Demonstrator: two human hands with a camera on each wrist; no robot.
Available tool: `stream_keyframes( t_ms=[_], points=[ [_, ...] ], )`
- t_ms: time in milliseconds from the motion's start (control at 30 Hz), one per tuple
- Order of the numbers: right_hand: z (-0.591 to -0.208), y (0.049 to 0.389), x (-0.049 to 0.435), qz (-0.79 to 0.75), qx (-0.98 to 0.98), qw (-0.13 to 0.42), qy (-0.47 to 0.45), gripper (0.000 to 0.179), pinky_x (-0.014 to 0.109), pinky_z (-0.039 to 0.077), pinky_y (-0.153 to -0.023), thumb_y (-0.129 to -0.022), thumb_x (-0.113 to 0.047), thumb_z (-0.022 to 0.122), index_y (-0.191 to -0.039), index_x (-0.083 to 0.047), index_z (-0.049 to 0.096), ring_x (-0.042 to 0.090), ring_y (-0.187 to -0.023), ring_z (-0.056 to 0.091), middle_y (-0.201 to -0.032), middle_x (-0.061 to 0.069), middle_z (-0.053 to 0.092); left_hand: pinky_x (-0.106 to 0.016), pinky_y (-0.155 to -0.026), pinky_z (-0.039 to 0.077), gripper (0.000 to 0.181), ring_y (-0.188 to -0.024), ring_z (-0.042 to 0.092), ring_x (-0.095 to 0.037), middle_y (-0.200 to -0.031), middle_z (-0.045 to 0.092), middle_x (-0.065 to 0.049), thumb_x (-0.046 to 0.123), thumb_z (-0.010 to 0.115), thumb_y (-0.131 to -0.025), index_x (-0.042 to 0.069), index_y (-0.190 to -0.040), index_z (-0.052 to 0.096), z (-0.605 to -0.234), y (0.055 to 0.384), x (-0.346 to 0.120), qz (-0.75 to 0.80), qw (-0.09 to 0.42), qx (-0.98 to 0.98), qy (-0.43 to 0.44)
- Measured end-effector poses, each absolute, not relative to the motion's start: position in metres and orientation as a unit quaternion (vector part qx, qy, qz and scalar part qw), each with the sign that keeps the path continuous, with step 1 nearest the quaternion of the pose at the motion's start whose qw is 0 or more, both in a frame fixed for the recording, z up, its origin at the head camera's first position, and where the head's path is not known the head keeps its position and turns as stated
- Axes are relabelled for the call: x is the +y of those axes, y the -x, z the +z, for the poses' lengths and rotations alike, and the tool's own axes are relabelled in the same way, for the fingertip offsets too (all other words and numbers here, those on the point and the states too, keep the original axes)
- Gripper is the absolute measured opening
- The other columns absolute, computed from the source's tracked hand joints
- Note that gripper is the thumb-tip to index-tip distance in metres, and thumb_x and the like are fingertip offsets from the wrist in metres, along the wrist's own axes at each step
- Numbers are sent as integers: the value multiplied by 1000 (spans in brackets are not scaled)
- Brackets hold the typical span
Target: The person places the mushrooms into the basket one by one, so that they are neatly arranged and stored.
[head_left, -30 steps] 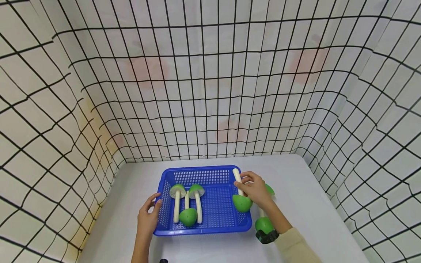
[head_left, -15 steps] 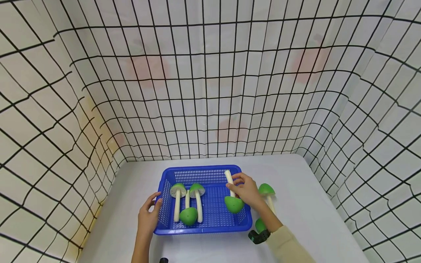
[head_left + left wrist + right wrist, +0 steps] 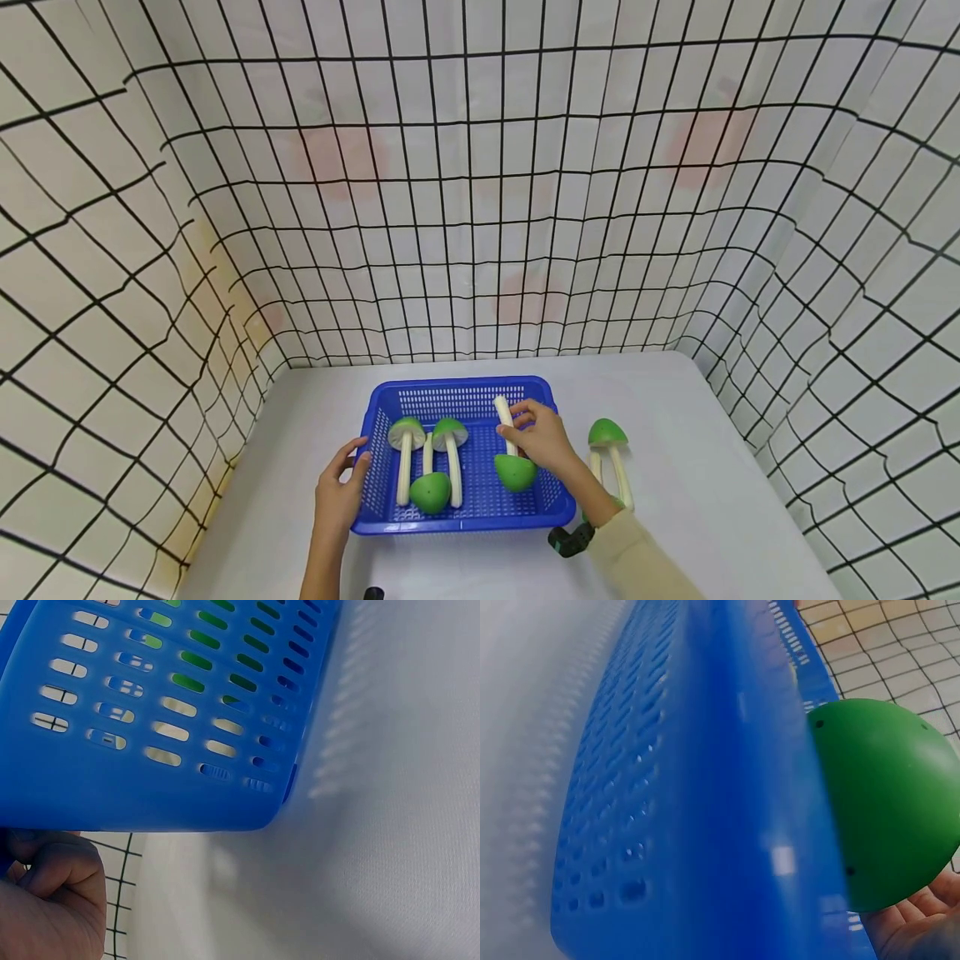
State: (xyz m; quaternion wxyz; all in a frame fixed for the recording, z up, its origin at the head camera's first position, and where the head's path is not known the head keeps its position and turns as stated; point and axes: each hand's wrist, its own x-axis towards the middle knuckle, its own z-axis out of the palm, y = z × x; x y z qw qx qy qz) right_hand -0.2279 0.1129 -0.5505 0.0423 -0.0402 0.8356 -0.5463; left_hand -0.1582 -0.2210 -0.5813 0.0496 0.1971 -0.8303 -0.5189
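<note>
Green-capped, 3 mushrooms [image 3: 431, 493] already lie in the blue basket [image 3: 465, 526], which our left hand [image 3: 340, 495] grips; over it our right hand [image 3: 543, 435] pinches 1 more mushroom [image 3: 514, 474], and 2 other mushrooms [image 3: 607, 432] not yet inside lie on the white table [image 3: 690, 467].

Around your white tabletop [image 3: 697, 467], black grid lines [image 3: 468, 124] cross the pale walls [image 3: 408, 158] (you can spot blurred reddish patches [image 3: 341, 158] at the back).
</note>
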Motion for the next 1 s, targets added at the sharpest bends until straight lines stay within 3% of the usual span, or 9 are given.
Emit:
stream_keyframes(
  t_ms=[333, 600, 1000],
  points=[
    [-565, 232, 92, -524, 848, 69, 44, 44, 30, 54, -49, -82, -32, 78, -114, -9, 59, 16, -57, 63, -98, 9, 66, -51, -87, 55, 45, -107, 56, -36, -129, 54, -15, 55, 50, -95, 35, -136, 52, -581, 158, -223, -513, 56, -834, -194],
    [-571, 231, 80, -515, 852, 88, 23, 44, 29, 54, -49, -82, -30, 78, -112, -6, 58, 16, -59, 62, -95, 9, 64, -39, -75, 58, 47, -93, 60, -29, -123, 56, -15, 55, 53, -94, 34, -136, 53, -580, 157, -224, -520, 58, -833, -181],
    [-578, 232, 70, -523, 844, 116, 24, 41, 30, 53, -47, -82, -22, 78, -111, -2, 58, 18, -58, 63, -92, 11, 65, -42, -78, 58, 45, -97, 58, -32, -122, 57, -16, 51, 53, -95, 33, -136, 53, -582, 158, -221, -513, 64, -835, -188]
  ],
)
